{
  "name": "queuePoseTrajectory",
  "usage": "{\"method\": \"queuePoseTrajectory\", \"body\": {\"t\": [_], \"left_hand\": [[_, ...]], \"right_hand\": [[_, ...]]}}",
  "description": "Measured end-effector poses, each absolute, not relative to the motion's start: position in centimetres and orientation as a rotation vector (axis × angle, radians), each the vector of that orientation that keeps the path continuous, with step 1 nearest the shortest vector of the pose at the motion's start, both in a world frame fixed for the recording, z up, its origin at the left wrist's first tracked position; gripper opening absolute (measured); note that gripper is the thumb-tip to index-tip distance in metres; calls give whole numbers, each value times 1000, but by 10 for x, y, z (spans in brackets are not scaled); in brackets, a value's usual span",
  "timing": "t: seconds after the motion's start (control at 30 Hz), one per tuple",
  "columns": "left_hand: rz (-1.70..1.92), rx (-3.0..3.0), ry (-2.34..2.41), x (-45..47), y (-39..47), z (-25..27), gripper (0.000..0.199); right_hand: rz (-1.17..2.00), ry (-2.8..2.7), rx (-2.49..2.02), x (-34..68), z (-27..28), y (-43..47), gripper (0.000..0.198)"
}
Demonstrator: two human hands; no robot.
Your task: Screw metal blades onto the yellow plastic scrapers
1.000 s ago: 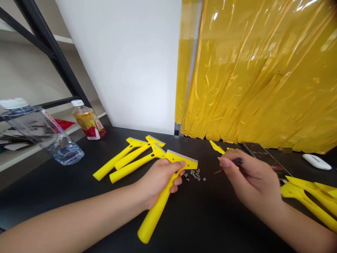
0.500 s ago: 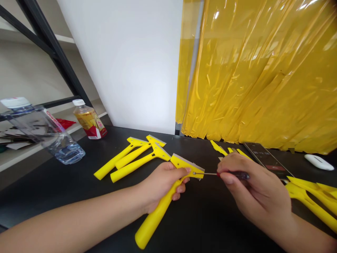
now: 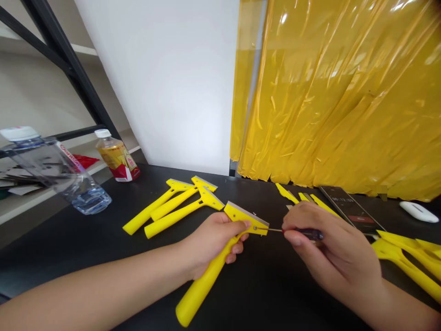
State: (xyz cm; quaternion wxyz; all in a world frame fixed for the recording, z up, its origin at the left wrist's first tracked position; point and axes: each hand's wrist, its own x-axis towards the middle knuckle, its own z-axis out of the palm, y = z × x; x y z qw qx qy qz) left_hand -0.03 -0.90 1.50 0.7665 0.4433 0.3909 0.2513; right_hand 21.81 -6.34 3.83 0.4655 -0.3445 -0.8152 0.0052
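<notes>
Head view: left hand (image 3: 213, 239) grips scraper (image 3: 220, 257); right hand (image 3: 330, 250) pinches screwdriver (image 3: 292, 231); three, maybe, spare scrapers (image 3: 172, 207).

Yellow plastic scraper (image 3: 220, 255), metal blade along its head, handle slanting down-left above black table; small dark-handled screwdriver (image 3: 292, 231) lies level, tip touching the scraper head
</notes>
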Motion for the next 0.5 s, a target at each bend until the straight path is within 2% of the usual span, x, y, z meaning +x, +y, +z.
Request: {"method": "queuePoseTrajectory", "body": {"t": [0.27,0.5], "left_hand": [[544,991,857,0,-11,15,31],[543,996,885,1,-11,12,31]], "right_hand": [[-20,-2050,-857,216,38,-65,4],[-413,-2217,-970,212,45,-66,13]]}}
